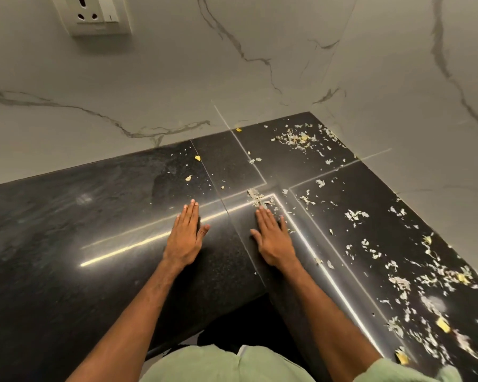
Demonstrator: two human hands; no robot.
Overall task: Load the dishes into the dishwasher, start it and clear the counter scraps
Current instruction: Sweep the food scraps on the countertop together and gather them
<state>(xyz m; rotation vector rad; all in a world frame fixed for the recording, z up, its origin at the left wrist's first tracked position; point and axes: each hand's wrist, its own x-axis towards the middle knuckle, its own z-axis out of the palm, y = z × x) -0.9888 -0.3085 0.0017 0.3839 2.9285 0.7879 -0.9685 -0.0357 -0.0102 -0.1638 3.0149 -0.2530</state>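
Both hands lie flat on the black worktop (66,230), fingers straight and grasping nothing: left hand (185,238), right hand (273,238) touching a scrap pile (257,198). More scraps (425,285) litter the right edge and far corner below the socket (94,15).

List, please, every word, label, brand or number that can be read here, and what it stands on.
None can be read.
The wall socket shows no legible brand; the small mark on its switch is too small to read.
The marble wall, the black counter and the scraps carry no writing.
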